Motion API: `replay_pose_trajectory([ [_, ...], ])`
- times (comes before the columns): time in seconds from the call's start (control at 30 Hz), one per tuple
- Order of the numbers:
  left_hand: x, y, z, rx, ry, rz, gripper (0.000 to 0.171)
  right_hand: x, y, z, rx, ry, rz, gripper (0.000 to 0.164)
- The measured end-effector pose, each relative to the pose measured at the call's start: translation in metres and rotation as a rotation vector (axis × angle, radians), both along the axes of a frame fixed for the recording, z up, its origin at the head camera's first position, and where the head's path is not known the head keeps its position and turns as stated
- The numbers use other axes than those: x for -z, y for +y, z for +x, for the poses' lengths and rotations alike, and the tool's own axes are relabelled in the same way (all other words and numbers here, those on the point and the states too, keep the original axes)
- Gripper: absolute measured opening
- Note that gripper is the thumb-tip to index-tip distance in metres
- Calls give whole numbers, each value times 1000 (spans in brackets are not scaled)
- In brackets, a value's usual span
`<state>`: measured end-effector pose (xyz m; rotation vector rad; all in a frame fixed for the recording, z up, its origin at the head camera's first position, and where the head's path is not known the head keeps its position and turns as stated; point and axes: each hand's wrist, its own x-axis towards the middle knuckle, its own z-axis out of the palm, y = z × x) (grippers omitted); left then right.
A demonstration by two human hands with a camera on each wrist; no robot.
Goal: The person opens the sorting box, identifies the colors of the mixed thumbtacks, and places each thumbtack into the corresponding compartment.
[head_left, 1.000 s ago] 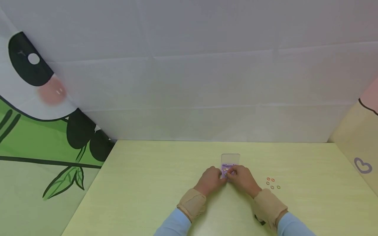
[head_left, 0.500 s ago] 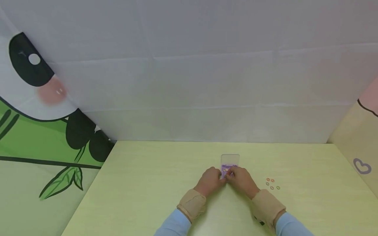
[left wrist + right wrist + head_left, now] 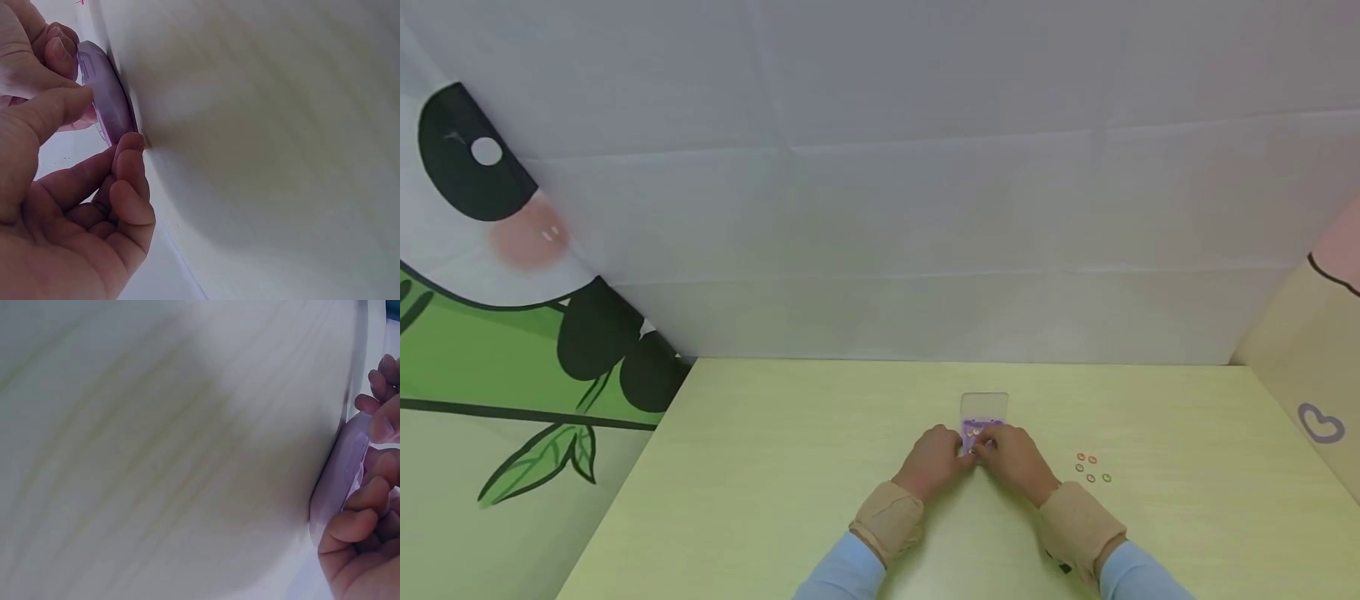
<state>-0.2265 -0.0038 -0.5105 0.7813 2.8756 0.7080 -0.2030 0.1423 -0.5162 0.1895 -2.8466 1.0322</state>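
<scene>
A small purple case [image 3: 967,426] lies on the table with its clear lid [image 3: 985,405] raised at the back. Small pale, ring-like pieces [image 3: 973,431] show inside it. My left hand [image 3: 933,461] grips the case's left side, its thumb near the front edge and its fingers along the side. In the left wrist view the purple shell [image 3: 111,94] sits between that hand's thumb and fingers. My right hand [image 3: 1017,461] reaches over the case from the right, thumb and fingers bent together inside it. Whatever lies between those fingertips is too small and hidden to make out.
Several small coloured rings [image 3: 1092,460], reddish and greenish, lie on the table to the right of the right hand. The pale yellow table [image 3: 790,450] meets a white cloth backdrop [image 3: 880,317] behind. Printed panels stand at both sides.
My right hand has moved very slightly, its fingertips staying over the case. The left hand keeps its grip in the same place. The rings on the table have not moved.
</scene>
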Motion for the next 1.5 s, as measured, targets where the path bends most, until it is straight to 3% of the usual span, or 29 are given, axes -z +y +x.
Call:
replay_pose_trajectory([
  [0.27,1,8,1,4,-33,9,33,-1,18,-3,17,-52,-55,14],
  [0.47,1,13,0,2,-16,-11,30,0,36,-4,38,-51,-40,16],
  [0.9,9,6,-1,-2,-29,-19,31,9,69,10,77,-98,-48,19],
  [1.17,10,-1,5,15,-39,-24,30,5,96,40,125,-158,-48,26],
  [1.5,13,-16,17,36,-39,-37,30,14,120,78,204,-205,18,31],
])
